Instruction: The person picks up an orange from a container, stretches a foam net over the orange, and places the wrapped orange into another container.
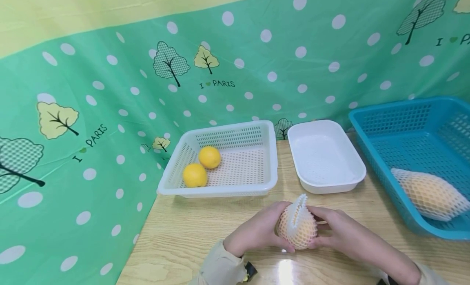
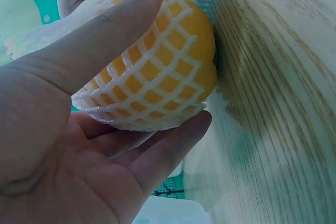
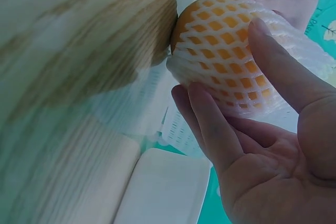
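Between my two hands an orange [image 1: 297,230] in a white foam net sleeve stands on the wooden table, the net's loose end gathered upward. My left hand [image 1: 262,228] holds it from the left, thumb on the near side and fingers behind. From the right, my right hand [image 1: 339,232] grips the same fruit, thumb in front. In the left wrist view the bare base of the orange [image 2: 202,51] shows below the net's edge, close against the tabletop. The right wrist view shows the netted orange [image 3: 226,51] between thumb and fingers.
A white basket [image 1: 224,192] with two bare oranges [image 1: 202,166] stands behind my left hand. Beside it is a white tub [image 1: 327,154]. On the right, a blue basket [image 1: 393,187] contains a netted fruit [image 1: 431,195]. A green patterned cloth [image 1: 257,72] hangs behind.
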Action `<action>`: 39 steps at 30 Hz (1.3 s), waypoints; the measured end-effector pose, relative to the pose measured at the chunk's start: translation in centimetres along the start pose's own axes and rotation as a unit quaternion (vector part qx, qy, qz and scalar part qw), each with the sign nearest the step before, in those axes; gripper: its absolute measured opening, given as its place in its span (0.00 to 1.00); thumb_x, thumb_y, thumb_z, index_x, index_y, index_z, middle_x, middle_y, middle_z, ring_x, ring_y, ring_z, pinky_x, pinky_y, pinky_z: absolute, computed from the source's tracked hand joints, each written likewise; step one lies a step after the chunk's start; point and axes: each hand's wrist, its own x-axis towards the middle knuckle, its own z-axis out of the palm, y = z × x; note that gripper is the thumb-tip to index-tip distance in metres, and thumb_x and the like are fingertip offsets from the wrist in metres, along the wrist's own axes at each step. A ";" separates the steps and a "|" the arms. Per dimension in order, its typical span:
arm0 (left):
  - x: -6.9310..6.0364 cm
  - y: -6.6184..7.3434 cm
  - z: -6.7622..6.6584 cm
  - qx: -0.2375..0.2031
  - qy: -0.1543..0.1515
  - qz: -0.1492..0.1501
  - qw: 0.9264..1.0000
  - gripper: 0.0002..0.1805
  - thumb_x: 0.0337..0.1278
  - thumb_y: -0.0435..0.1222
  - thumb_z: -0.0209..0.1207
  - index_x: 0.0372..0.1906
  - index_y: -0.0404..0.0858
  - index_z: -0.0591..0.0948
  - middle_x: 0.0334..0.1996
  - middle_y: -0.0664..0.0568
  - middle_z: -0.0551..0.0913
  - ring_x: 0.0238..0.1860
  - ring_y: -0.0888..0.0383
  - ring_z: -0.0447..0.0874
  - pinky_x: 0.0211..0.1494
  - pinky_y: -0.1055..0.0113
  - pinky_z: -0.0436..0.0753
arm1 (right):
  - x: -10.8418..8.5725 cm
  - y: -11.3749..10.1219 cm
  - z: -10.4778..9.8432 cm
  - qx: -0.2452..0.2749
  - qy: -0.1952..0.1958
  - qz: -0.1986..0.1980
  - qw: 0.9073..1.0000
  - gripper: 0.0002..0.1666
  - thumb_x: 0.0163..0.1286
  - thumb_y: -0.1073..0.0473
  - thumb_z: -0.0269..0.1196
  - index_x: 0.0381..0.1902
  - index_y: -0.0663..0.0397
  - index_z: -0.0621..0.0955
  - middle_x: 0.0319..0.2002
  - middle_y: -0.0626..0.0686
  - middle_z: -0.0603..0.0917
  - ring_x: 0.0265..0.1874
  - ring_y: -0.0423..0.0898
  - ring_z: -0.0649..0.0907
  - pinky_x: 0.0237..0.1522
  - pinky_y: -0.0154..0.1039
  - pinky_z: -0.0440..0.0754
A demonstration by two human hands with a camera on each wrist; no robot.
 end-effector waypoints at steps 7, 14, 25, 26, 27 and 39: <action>0.1 -0.1 0.0 0.006 -0.005 0.002 1.000 0.51 0.35 0.42 0.80 0.70 0.42 0.66 0.63 0.54 0.75 0.62 0.64 0.72 0.67 0.69 0.72 | 0.1 0.2 -0.1 0.003 -0.008 0.006 1.000 0.51 0.52 0.50 0.75 0.66 0.74 0.69 0.61 0.71 0.77 0.52 0.60 0.84 0.47 0.41 0.86; 0.2 -0.1 0.1 0.002 -0.009 -0.001 1.000 0.51 0.33 0.41 0.80 0.69 0.43 0.67 0.62 0.55 0.75 0.62 0.65 0.72 0.67 0.70 0.72 | 0.1 0.3 -0.1 0.011 -0.007 0.013 1.000 0.51 0.51 0.52 0.76 0.66 0.74 0.69 0.60 0.71 0.77 0.51 0.59 0.85 0.45 0.39 0.87; 0.3 -0.3 0.2 -0.009 -0.010 -0.008 1.000 0.50 0.32 0.40 0.81 0.67 0.43 0.68 0.60 0.57 0.76 0.59 0.67 0.73 0.66 0.71 0.72 | 0.2 0.4 0.0 0.022 -0.013 0.027 0.999 0.51 0.51 0.53 0.76 0.66 0.76 0.68 0.59 0.71 0.78 0.49 0.59 0.85 0.43 0.38 0.87; 0.3 -0.3 0.2 -0.008 -0.009 -0.008 1.000 0.50 0.32 0.40 0.81 0.67 0.43 0.68 0.60 0.57 0.76 0.59 0.67 0.73 0.66 0.71 0.72 | 0.2 0.4 0.0 0.022 -0.013 0.027 0.999 0.51 0.51 0.53 0.76 0.65 0.76 0.68 0.58 0.71 0.78 0.49 0.59 0.86 0.43 0.38 0.87; 0.3 -0.3 0.3 -0.008 -0.008 -0.007 1.000 0.50 0.32 0.40 0.81 0.67 0.43 0.68 0.60 0.57 0.76 0.59 0.67 0.73 0.66 0.71 0.72 | 0.2 0.4 0.0 0.021 -0.013 0.028 0.999 0.51 0.50 0.54 0.76 0.65 0.76 0.68 0.58 0.71 0.78 0.49 0.59 0.86 0.43 0.38 0.87; 0.4 -0.6 0.4 -0.003 -0.005 -0.009 1.000 0.47 0.28 0.39 0.82 0.61 0.43 0.71 0.54 0.58 0.78 0.55 0.69 0.75 0.63 0.73 0.74 | 0.4 0.7 0.2 0.032 -0.016 0.025 0.999 0.47 0.51 0.57 0.76 0.63 0.77 0.70 0.55 0.70 0.81 0.47 0.57 0.87 0.42 0.36 0.87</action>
